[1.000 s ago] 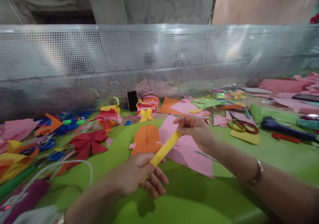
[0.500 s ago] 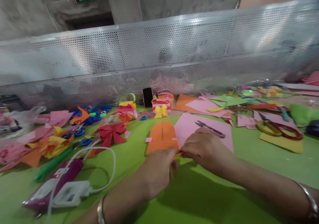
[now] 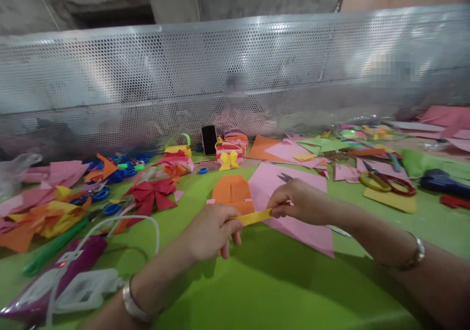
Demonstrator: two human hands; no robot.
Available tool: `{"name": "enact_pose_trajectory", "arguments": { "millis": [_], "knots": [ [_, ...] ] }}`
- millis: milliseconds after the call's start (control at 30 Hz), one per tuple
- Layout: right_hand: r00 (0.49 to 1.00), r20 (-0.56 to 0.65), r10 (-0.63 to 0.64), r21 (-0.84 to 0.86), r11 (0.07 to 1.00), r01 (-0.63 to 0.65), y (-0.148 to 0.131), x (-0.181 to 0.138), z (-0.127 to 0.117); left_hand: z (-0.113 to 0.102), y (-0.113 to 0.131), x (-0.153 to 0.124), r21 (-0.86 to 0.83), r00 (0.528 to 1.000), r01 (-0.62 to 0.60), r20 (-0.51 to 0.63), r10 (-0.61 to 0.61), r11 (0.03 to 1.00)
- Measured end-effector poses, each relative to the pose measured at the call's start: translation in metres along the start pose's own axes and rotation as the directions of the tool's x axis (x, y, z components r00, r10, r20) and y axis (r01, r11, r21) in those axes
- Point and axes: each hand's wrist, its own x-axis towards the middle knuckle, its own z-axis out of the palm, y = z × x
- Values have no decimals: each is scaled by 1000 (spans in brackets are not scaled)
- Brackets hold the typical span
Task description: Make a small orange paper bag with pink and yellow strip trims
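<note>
A narrow yellow paper strip [image 3: 254, 217] is stretched almost level between both hands, just above the green table [image 3: 279, 286]. My left hand [image 3: 211, 232] pinches its left end with fingers closed. My right hand [image 3: 299, 202] pinches the right end. Behind the strip lie a folded orange paper [image 3: 232, 193] and a large pink sheet [image 3: 293, 212] with small snips [image 3: 284, 177] on it.
A red paper bow [image 3: 151, 194], gift-box crafts [image 3: 227, 154], a black phone [image 3: 209, 139] and blue tape rings sit farther back. Yellow-and-red scissors [image 3: 385, 182] and a dark glue gun [image 3: 444, 183] lie to the right. A perforated metal screen [image 3: 235, 75] borders the table's far side.
The hands came together low over the table, then drew apart again. The yellow strip, tilted a second ago, is now held almost level between them.
</note>
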Motion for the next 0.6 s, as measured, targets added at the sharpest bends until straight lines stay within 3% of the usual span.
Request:
{"name": "enact_pose_trajectory", "arguments": {
  "millis": [100, 233, 433, 533, 600],
  "knots": [
    [997, 55, -61, 30, 998, 59, 2, -1, -5, -6, -4, 1, -109, 995, 26, 99, -15, 994],
    [991, 82, -108, 57, 993, 103, 5, -3, -11, -13, -8, 1, -92, 988, 53, 146, -39, 994],
    [991, 65, -120, -81, 989, 125, 6, -5, -11, -14, -8, 0, 69, 999, 3, 34, -5, 998],
    [970, 36, -242, -263, 934, 243, -5, -7, 5, -4, -5, 2, 296, 990, -74, -94, 106, 952],
    [948, 33, -317, -369, 877, 307, -16, -7, 19, 4, -4, 5, 409, 970, -149, -117, 213, 900]
  ]
}}
